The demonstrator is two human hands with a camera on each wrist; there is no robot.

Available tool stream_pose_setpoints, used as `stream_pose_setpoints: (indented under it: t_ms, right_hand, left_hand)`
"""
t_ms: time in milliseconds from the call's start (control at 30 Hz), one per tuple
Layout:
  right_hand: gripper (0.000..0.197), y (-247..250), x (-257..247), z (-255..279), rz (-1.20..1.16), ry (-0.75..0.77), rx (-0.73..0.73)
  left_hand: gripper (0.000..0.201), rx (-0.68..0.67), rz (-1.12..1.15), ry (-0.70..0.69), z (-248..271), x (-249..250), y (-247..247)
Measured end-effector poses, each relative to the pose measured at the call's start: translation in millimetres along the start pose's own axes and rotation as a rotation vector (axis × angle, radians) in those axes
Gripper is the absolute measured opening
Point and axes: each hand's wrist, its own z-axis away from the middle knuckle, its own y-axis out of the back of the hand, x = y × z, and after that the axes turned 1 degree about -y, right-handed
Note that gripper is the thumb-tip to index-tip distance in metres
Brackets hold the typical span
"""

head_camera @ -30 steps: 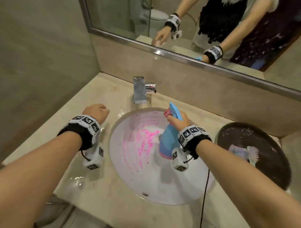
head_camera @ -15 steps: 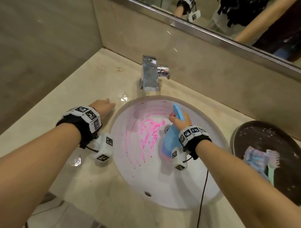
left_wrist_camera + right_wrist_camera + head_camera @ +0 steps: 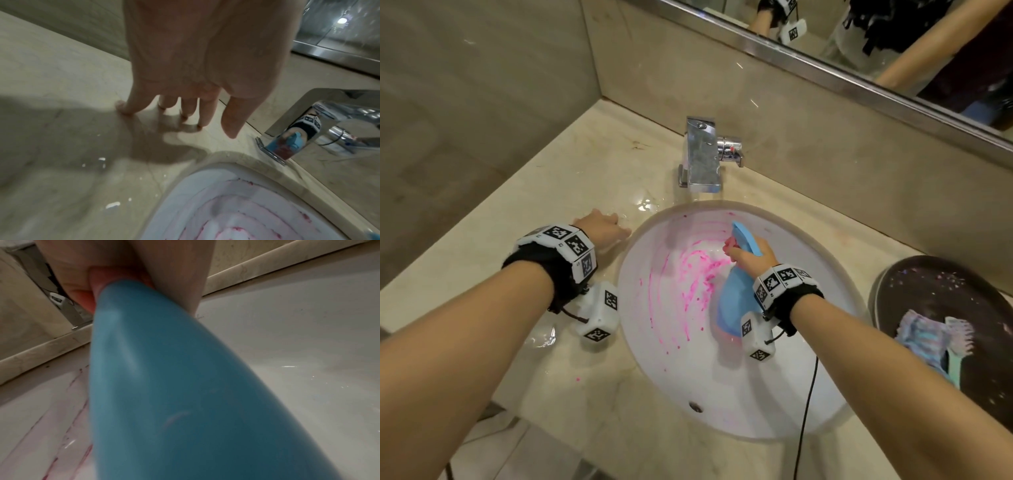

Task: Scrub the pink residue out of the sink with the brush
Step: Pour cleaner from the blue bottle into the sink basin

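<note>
The white sink (image 3: 756, 394) has pink residue (image 3: 698, 270) smeared over its left and back wall; the streaks also show in the left wrist view (image 3: 246, 224). My right hand (image 3: 750, 255) grips the neck of a blue spray bottle (image 3: 734, 298) held tilted over the basin; the bottle (image 3: 185, 386) fills the right wrist view. My left hand (image 3: 602, 228) rests its straight fingertips (image 3: 123, 108) on the wet counter left of the sink. The brush (image 3: 959, 337), with a teal handle, lies on a dark round tray (image 3: 945, 287) at the right, untouched.
A chrome faucet (image 3: 703, 154) stands behind the basin. A blue-white cloth (image 3: 921, 339) lies beside the brush on the tray. Water pools on the beige counter (image 3: 544, 339) at the left. A mirror runs along the back wall, and a black cable hangs from my right wrist.
My left hand has uncurled and come down with its fingertips on the counter by the sink rim. My head has tilted down toward the basin. The right hand still holds the bottle.
</note>
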Motion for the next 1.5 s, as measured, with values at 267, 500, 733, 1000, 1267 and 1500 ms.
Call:
stream_pose_setpoints:
  t_ms: [267, 500, 733, 1000, 1267, 1500]
  right_hand:
    - [0.010, -6, -6, -4, 0.022, -0.039, -0.001]
    - [0.011, -2, -1, -5, 0.004, -0.043, 0.102]
    - [0.008, 7, 5, -2, -0.024, -0.066, 0.110]
    - [0.011, 9, 3, 2, -0.035, -0.070, 0.081]
    - [0.012, 1, -7, 4, -0.034, 0.021, -0.038]
    - [0.010, -11, -10, 2, 0.063, -0.015, -0.066]
  left_hand:
    - [0.059, -0.008, 0.054, 0.003, 2, -1, 4]
    - [0.062, -0.039, -0.009, 0.001, 4, 1, 6]
    - [0.067, -0.042, 0.052, -0.004, 6, 2, 7]
    - [0.066, -0.059, 0.107, -0.014, 8, 3, 9]
    - [0.067, -0.075, 0.157, -0.023, 5, -1, 10]
    - [0.068, -0.093, 0.053, -0.019, 6, 1, 11]
